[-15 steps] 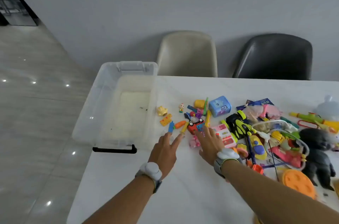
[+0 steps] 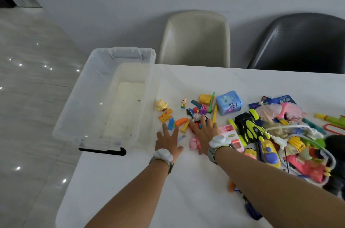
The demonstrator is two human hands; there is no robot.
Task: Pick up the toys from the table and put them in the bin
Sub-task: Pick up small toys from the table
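one clear bin (image 2: 89, 108), two chairs (image 2: 196, 39), two hands (image 2: 169, 141), toys too jumbled to count lol

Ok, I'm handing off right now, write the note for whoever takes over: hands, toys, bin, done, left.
Left hand: open, fingers spread by the toy carrot, holding nothing.
Right hand: open, flat over small toys beside the pink toy, gripping nothing.
Bin: clear, at the table's left end, no toys inside.
Done: nothing binned.
Left: every toy, from the yellow figure to the big pile on the right.
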